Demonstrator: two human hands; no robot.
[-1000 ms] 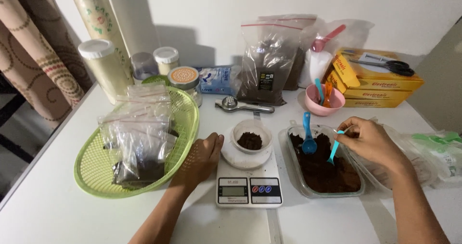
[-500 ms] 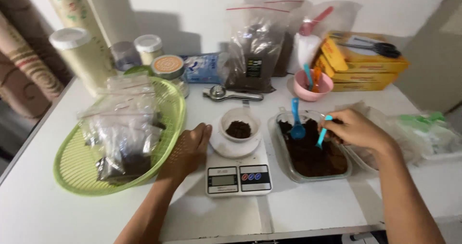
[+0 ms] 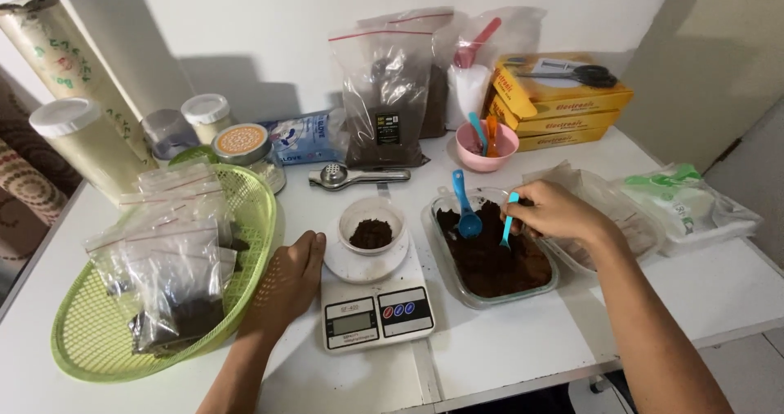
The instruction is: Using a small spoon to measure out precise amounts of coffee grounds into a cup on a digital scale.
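Observation:
My right hand [image 3: 554, 212] grips a small light-blue spoon [image 3: 508, 222] whose tip dips into dark brown powder in a clear rectangular container [image 3: 490, 251]. A second blue scoop [image 3: 464, 206] stands in the same powder. My left hand [image 3: 287, 279] rests flat on the white table, fingers apart, just left of a small digital scale [image 3: 374, 316]. On the scale's round platform sits a little white cup [image 3: 371, 226] holding some of the dark powder.
A green mesh basket [image 3: 90, 340] with several filled zip bags lies at left. Behind stand jars, a large zip bag of dark powder [image 3: 384, 95], a metal squeezer [image 3: 359, 175], a pink bowl [image 3: 486, 146], yellow boxes with scissors [image 3: 563, 95], and plastic bags at right.
The view has tilted and shifted slightly. My right hand has moved a little left over the container with the spoon. My left hand stays beside the scale.

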